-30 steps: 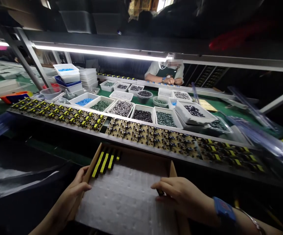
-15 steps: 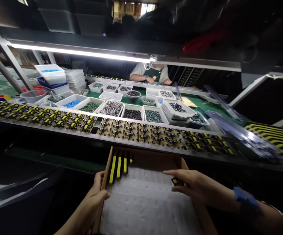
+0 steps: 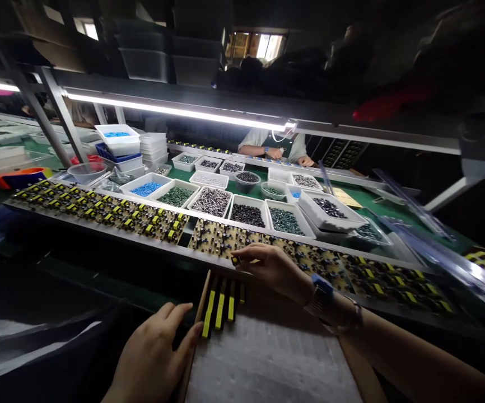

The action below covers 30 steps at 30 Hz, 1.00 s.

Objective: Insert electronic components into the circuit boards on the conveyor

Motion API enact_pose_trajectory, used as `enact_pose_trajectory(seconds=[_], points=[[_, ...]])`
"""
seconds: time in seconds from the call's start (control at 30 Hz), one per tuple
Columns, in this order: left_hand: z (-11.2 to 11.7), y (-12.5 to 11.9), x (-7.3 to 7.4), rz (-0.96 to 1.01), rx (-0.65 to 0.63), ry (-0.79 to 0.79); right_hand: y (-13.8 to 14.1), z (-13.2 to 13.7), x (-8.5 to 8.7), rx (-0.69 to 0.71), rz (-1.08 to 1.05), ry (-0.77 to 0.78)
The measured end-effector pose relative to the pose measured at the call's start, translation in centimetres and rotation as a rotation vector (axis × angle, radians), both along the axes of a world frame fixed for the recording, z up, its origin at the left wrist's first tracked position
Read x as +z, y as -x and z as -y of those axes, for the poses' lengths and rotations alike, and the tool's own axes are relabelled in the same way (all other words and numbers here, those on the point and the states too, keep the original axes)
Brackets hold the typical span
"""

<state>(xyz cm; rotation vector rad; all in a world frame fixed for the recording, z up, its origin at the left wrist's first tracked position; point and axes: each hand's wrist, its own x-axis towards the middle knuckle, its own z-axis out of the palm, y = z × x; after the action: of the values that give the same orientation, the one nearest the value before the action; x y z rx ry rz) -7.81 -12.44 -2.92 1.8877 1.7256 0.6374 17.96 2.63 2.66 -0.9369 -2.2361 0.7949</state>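
My right hand (image 3: 267, 268) pinches a small black-and-yellow component (image 3: 236, 260) between its fingertips, just in front of the row of circuit boards (image 3: 213, 235). Below that hand is a shallow cardboard box (image 3: 199, 319) with a pale foam sheet (image 3: 259, 358) inside. Short rows of yellow-topped components (image 3: 219, 312) stand in its far left corner. My left hand (image 3: 154, 341) is at the box's left wall, its fingers apart and the thumb by the edge; whether the thumb touches is hard to tell. Boards farther left (image 3: 112, 215) carry yellow parts, while those in the middle show none.
Behind the boards stand white trays of small parts, among them blue pieces (image 3: 148, 188) and black pieces (image 3: 247, 215). Clear plastic tubes (image 3: 435, 246) lie at the right. A lamp bar (image 3: 175, 115) crosses above. Opposite, a co-worker's hands (image 3: 276, 153) rest at the far rail.
My right hand has moved left and forward from over the foam to the boards' edge, still pinching a component. My left hand has loosened from the box wall. The view has shifted.
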Motion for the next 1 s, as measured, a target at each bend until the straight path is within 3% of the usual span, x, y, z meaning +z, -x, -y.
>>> enact_pose_trajectory(seconds=[0.1,0.17,0.33,0.6,0.8,0.93,1.0], points=[[-0.1,-1.5,-0.2,-0.165,-0.125,-0.3,0.6,-1.1,0.1,-0.039,0.126,-0.124],[-0.2,-3.1,-0.9,-0.297,-0.16,-0.384,1.0,-1.5,0.3,-0.08,0.212,-0.214],[-0.3,-5.6,-1.9,-0.462,-0.064,-0.419,1.9,-1.9,0.3,-0.089,0.353,-0.269],[0.1,-5.3,-1.5,-0.513,-0.054,-0.429,3.0,-2.2,0.2,-0.057,0.478,-0.32],[-0.3,-4.1,-1.7,-0.402,-0.09,-0.405,3.2,-2.2,0.4,-0.044,0.51,-0.331],[-1.1,-1.7,-0.7,-0.174,-0.225,-0.372,3.2,-2.2,0.5,-0.045,0.509,-0.335],[-2.0,-0.5,0.1,-0.076,-0.214,-0.391,3.1,-1.5,0.6,-0.053,0.474,-0.356]])
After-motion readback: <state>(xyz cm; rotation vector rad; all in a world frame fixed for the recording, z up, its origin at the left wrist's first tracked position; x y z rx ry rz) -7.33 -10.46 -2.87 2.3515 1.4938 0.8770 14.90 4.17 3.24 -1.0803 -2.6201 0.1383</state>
